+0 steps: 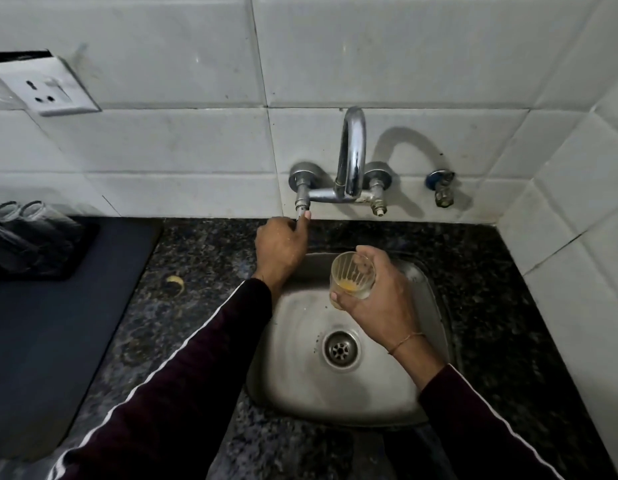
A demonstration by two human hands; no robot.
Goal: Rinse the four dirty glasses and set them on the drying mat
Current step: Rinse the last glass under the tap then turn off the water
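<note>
My right hand (377,299) holds a ribbed clear glass (352,273) upright over the steel sink (293,358); a yellow-orange residue lies at its bottom. My left hand (281,245) reaches to the wall tap (351,161) and pinches the left valve stem (302,211). No water runs from the spout. At the far left, two clear glasses (22,216) lie on a black tray (82,251), which sits on the dark drying mat (51,334).
Dark speckled granite counter (196,258) surrounds the sink, with a small yellow scrap (175,280) on it. A wall socket (44,90) is at upper left and a small blue valve (442,188) right of the tap. White tiled walls close the back and right.
</note>
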